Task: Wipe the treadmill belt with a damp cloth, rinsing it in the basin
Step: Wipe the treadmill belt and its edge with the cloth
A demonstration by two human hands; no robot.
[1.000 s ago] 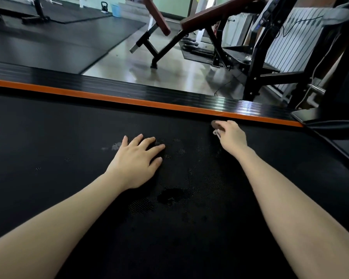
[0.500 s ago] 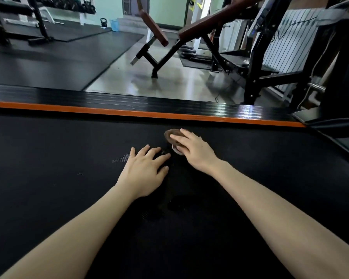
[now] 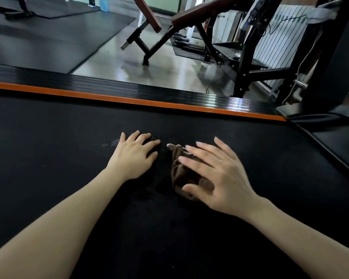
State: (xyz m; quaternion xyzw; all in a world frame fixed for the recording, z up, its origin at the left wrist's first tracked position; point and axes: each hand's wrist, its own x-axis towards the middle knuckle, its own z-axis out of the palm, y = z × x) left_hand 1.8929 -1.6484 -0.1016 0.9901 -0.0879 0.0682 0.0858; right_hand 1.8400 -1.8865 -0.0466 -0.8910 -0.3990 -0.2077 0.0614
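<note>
Cloth (image 3: 177,172) lies on the belt (image 3: 69,150) under the right grip (image 3: 220,178), fingers spread wide.

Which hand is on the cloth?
The right hand, fingers spread over the brown cloth. The left hand lies flat on the bare black belt beside it.

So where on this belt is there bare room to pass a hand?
Bare belt left of the left hand, out to the orange strip; the band between both hands and that strip; and right of the right hand. Crowded only mid-belt: the cloth, under the right hand, lies close beside the left hand.
</note>
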